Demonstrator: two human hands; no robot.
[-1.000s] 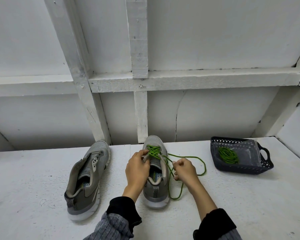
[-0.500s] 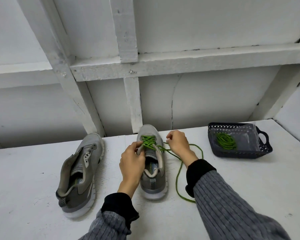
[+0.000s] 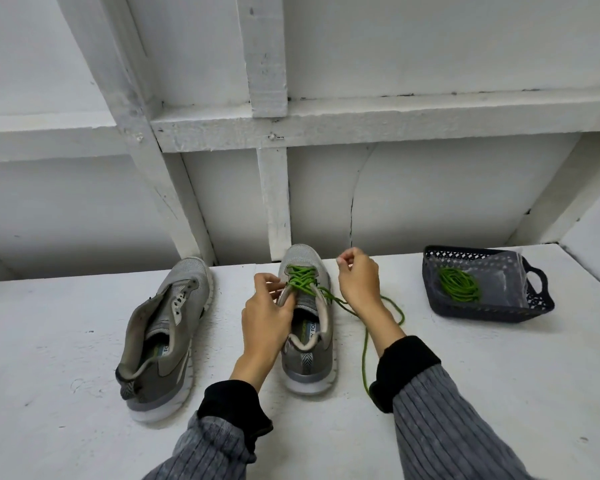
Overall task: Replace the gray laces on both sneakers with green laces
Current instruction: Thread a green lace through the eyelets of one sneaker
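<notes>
Lace material: thin round green cord [image 3: 363, 344], judged light, limp and fairly slick; it keeps no shape of its own and trails off the right-hand sneaker [image 3: 307, 327] in a loose loop across the tabletop [image 3: 499, 375]. Best taken near the stiff tip for threading, by pinch; mid-length it will only fold.

Right hand [image 3: 357, 282]: raised just right of the sneaker's toe, thumb and forefinger pinched together at the top. A lace end is probably between them, though the cord itself is too thin to make out there. Left hand [image 3: 265, 315]: fingers curled on the left eyelet flap, bracing the shoe. The upper looks soft and will give under a pull, so this brace seems needed.

Progress, as judged: green criss-cross fills the lower eyelets [image 3: 302, 277] only; the upper ones are not yet threaded. Left-hand sneaker [image 3: 165, 337] lies well apart to the left, tongue open, eyelets bare, no lace in it.

Container: dark perforated basket [image 3: 534, 306] at far right of the tabletop, well clear of the hands. It holds one coiled green lace [image 3: 459, 285] lying on what looks like a grey lining or cloth; gray laces not discernible.
</notes>
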